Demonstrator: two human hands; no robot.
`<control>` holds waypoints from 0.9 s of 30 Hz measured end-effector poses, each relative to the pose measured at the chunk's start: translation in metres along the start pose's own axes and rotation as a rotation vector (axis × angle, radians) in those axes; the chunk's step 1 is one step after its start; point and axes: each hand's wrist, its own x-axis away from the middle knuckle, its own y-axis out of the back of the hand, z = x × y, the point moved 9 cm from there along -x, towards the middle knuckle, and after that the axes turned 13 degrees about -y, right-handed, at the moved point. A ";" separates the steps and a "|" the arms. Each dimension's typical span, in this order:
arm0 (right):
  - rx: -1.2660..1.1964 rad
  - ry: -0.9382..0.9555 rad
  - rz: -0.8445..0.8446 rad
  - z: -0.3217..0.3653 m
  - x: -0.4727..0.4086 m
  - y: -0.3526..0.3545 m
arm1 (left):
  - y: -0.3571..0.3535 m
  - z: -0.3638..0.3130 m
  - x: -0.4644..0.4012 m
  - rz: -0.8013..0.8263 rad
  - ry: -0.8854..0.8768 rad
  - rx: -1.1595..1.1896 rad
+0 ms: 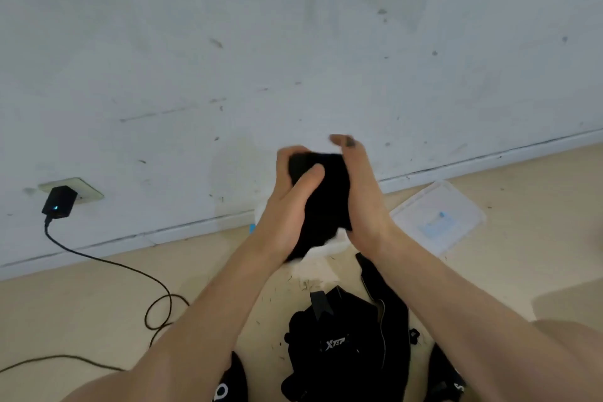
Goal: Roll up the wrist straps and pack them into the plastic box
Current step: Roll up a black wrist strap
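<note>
Currently the black strap [321, 192] is held up at frame centre, between both hands and above the floor. Left hand [287, 202]: fingers curled over the strap's top end, thumb pressed on its front face. Right hand [362, 196]: palm flat against the strap's right side, fingers extended and relaxed, not curled round it. The strap's lower end hangs below the left wrist.

Directly behind the hands, a white box [329, 246] stands on the floor; only part of its rim shows, and its contents cannot be told. At 3 o'clock from the box, its translucent lid [437, 217] lies flat by the wall, apart from the box.

At 6 o'clock, a heap of black straps [346, 346] lies on the floor, one marked "XTEP".

At 9 o'clock, a black charger [59, 202] sits in a wall socket; its cable [156, 287] loops across the floor.
</note>
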 end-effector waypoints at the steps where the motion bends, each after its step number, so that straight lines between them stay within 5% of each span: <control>1: 0.048 -0.048 0.030 -0.012 0.004 -0.006 | -0.008 0.003 0.005 0.048 0.029 -0.038; 4: 0.138 -0.107 0.031 -0.020 0.007 -0.007 | -0.007 0.010 0.010 0.084 0.064 -0.134; 10: 0.390 0.090 0.101 0.005 0.010 -0.009 | 0.011 -0.010 -0.002 0.037 -0.092 -0.234; 27: 0.293 0.194 0.196 0.015 0.009 -0.003 | 0.015 -0.012 -0.002 0.199 -0.112 -0.372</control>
